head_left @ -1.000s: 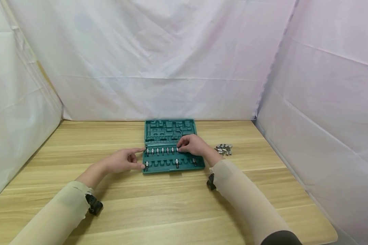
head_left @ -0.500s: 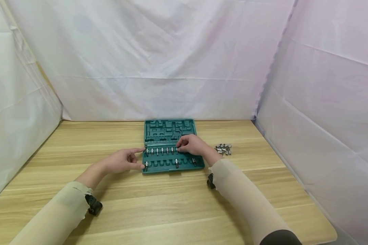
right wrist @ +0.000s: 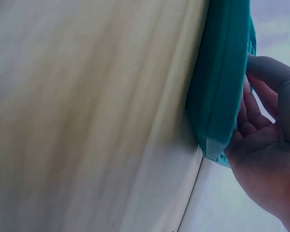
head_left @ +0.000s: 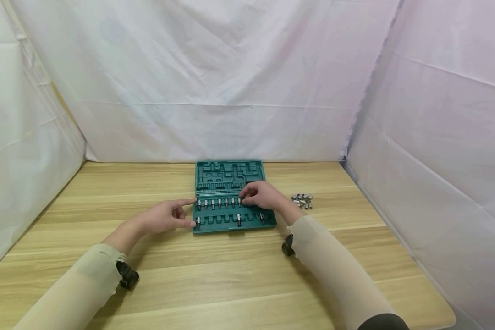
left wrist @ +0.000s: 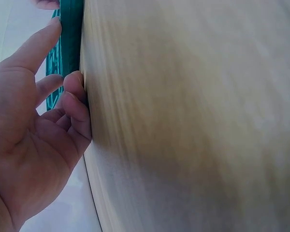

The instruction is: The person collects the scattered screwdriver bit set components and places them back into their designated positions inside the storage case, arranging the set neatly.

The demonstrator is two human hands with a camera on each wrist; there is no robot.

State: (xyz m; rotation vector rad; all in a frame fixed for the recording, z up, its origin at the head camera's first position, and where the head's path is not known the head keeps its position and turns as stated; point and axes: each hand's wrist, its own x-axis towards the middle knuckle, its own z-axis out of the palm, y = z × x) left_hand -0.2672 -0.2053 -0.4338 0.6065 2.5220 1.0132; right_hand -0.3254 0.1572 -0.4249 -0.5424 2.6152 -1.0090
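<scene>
A green plastic case [head_left: 216, 227] lies open on the table, its lid [head_left: 227, 176] folded back. My left hand [head_left: 161, 217] is at the case's left side, thumb and index finger reaching to its edge, other fingers curled loosely. In the left wrist view, the thumb [left wrist: 41, 43] touches the green wall. My right hand [head_left: 264, 195] pinches a silver bit socket [head_left: 239, 201] at the right end of the filled back row. Several bit sockets [head_left: 219, 204] stand in line left of it. Three more sit in the front row, one of them a bit socket [head_left: 239, 220] near mid-row. In the right wrist view, the case wall [right wrist: 222, 72] hides the fingertips.
A small pile of loose bit sockets [head_left: 302, 201] lies on the wooden table [head_left: 214, 275] to the right of the case, beyond my right wrist. White sheeting [head_left: 214, 91] hangs behind the table and along both sides.
My right hand and forearm have shifted slightly right, and more of the bit socket at its fingertips shows. The left hand stays at the case's edge.
</scene>
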